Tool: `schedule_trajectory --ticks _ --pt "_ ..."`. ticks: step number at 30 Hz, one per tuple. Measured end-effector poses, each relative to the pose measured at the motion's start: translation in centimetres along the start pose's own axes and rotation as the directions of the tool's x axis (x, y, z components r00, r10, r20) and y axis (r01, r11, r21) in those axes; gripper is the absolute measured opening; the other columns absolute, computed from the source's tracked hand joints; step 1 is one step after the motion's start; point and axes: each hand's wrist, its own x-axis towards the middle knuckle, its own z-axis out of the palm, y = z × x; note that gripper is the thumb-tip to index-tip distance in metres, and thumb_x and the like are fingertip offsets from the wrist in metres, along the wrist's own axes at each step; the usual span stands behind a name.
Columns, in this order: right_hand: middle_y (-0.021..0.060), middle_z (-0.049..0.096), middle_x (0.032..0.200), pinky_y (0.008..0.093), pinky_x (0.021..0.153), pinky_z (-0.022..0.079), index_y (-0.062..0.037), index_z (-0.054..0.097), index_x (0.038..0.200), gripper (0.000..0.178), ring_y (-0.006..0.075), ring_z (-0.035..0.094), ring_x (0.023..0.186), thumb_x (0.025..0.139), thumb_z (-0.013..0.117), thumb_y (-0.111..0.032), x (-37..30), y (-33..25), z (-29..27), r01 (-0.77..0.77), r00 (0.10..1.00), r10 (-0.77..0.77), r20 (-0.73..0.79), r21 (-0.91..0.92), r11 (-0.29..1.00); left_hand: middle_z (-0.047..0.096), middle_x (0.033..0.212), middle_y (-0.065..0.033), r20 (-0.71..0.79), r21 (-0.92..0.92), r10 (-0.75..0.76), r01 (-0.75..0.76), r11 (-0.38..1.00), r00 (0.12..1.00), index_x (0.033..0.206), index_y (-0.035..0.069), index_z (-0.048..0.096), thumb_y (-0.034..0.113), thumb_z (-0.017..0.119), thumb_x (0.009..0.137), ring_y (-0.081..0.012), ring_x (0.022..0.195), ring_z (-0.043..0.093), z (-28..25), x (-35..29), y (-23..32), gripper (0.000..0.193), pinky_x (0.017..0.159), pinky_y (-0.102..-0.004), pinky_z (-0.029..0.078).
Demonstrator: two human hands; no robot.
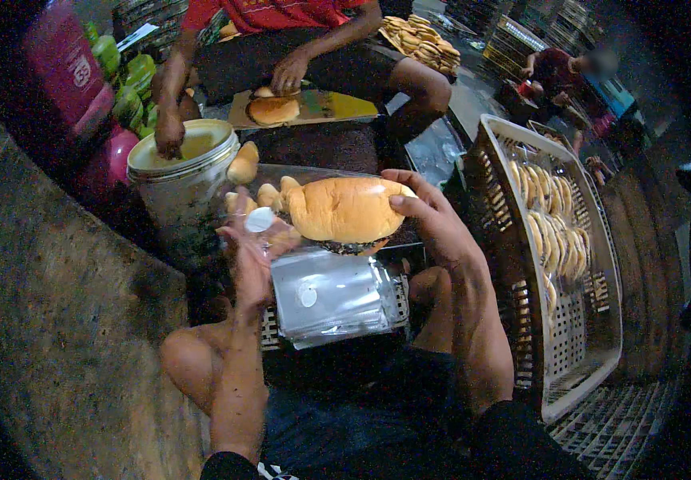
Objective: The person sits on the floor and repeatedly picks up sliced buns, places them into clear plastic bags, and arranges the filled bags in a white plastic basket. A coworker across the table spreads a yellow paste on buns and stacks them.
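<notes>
My right hand (444, 228) grips the right end of a long golden bun (349, 210), thumb on top. Dark filling shows along the bun's lower edge. At the bun's left end, my left hand (248, 260) holds a clear plastic bag (260, 219) with a round white spot. The bag overlaps the bun's left side; how far the bun sits inside it, I cannot tell. Below both hands lies a stack of clear bags (331, 292) on a plastic basket between my knees. Several small buns (243, 164) lie behind my left hand, partly seen through the film.
A large bucket (189, 188) stands left, with a co-worker's hand in it. The co-worker's other hand touches buns (273, 110) on a board. At right, a crate (581, 352) holds rows of flat, filled buns. More buns (423, 44) are piled behind; another person sits back right.
</notes>
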Motion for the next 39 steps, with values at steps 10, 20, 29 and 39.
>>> schedule_trajectory --ticks 10,20,29,39 --pt "0.021 0.046 0.133 0.051 0.108 0.031 -0.0053 0.061 0.105 0.028 0.0425 0.036 0.131 0.081 0.071 -0.016 -1.1 0.7 9.5 0.548 0.712 -0.678 0.184 -0.749 0.373 0.053 0.132 -0.0138 -0.206 -0.595 -0.119 -0.028 0.803 0.971 0.138 0.007 0.042 0.04 0.062 0.091 -0.0264 0.116 0.058 -0.1 -0.4 -0.7 0.06 0.094 -0.0382 0.052" --pt "0.0205 0.065 0.105 0.0476 0.093 0.046 -0.0043 0.048 0.126 0.061 0.0366 0.061 0.105 0.075 0.073 -0.026 -3.4 -8.5 4.9 -0.06 0.995 -0.043 -0.092 -0.876 0.479 0.055 0.125 -0.0225 0.131 -0.107 -0.228 0.242 0.964 0.965 0.145 0.005 0.027 0.062 0.042 0.093 -0.0268 0.099 0.065 3.0 -1.7 -2.9 0.078 0.078 -0.0396 0.056" --pt "0.0242 0.065 0.096 0.0475 0.079 0.05 -0.0018 0.055 0.109 0.051 0.0414 0.062 0.093 0.081 0.068 -0.042 -24.1 -5.3 -22.9 -0.497 0.867 -0.009 -0.497 -0.867 -0.023 0.068 0.064 -0.011 0.102 0.938 -0.669 -0.295 -0.18 0.736 0.065 0.001 0.069 0.056 0.062 0.086 -0.0156 0.053 0.065 0.1 -1.4 -12.4 0.059 0.056 -0.0352 0.051" --pt "0.0209 0.066 0.1 0.0463 0.081 0.051 -0.0018 0.055 0.115 0.053 0.0393 0.063 0.094 0.078 0.073 -0.035 -3.4 -3.8 -2.4 0.394 0.901 0.034 0.433 -0.848 0.355 0.062 0.059 -0.008 0.346 0.838 -0.025 -0.297 0.459 0.938 0.073 -0.002 0.062 0.035 0.061 0.093 -0.0154 0.053 0.063 2.3 -4.3 -6.5 0.042 0.048 -0.0296 0.047"
